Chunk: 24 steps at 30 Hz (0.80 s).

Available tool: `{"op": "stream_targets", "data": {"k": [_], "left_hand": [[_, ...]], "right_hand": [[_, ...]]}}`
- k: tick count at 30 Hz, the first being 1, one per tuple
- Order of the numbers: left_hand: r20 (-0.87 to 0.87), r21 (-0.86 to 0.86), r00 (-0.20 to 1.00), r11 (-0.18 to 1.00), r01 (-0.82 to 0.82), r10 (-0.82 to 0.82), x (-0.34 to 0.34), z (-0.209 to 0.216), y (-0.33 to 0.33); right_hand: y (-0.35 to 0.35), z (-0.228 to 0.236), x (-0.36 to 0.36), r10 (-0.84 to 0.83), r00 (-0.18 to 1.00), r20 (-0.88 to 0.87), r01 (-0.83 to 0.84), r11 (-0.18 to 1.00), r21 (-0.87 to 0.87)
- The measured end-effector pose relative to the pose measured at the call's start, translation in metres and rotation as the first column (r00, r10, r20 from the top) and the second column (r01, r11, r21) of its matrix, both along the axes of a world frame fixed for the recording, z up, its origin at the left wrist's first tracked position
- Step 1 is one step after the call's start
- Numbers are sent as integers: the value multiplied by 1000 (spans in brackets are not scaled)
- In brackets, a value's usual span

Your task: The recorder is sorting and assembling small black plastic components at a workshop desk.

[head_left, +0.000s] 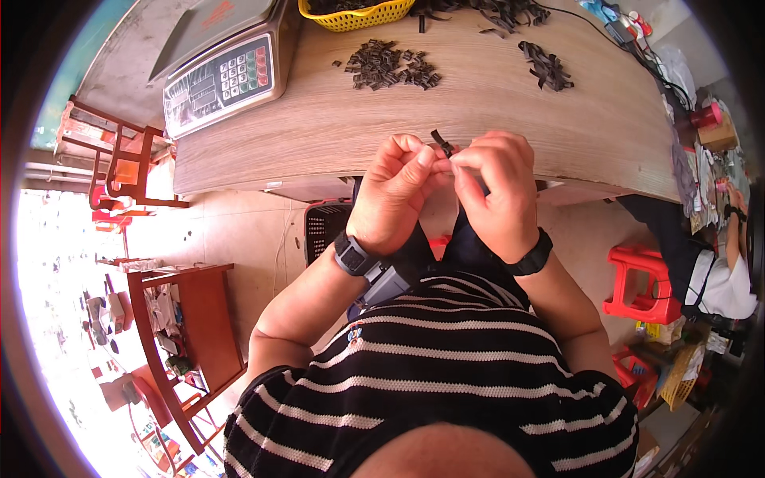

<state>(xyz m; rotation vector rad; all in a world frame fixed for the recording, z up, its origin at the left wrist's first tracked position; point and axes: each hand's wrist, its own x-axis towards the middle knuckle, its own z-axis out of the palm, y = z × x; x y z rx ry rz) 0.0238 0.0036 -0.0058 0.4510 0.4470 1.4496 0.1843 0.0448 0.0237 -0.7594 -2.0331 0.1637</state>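
My left hand [394, 187] and my right hand [500, 191] meet just over the near edge of the table. Between their fingertips is a small black strip [437, 139], its free end poking up. The left thumb and forefinger pinch it from one side, and the right fingers close on it from the other. The fingers partly cover the strip, so its exact form is hard to make out. Farther off on the wood-grain table [311, 119] lies a pile of short, dark pieces [378, 65]. To the right of that is a small bunch of longer black strips [547, 67].
At the far left stands a scale [231, 80] with a keypad. A yellow basket [358, 17] of dark pieces sits at the far edge, beside more loose black strips [510, 11]. Below the table are a black basket [325, 231] and a red stool [637, 279]; another person sits at right.
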Motion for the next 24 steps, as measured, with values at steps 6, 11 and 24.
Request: {"op": "stream_targets", "data": {"k": [6, 11, 24], "left_hand": [[-120, 75, 991, 995, -58, 66, 4, -14, 6], [-333, 136, 943, 990, 24, 23, -5, -12, 1], [-446, 145, 893, 989, 5, 61, -17, -5, -3]], "right_hand": [[-9, -2, -1, 83, 997, 5, -82, 993, -87], [-6, -1, 1, 68, 979, -190, -115, 961, -251], [-4, 4, 6, 51, 973, -225, -105, 966, -234]]}}
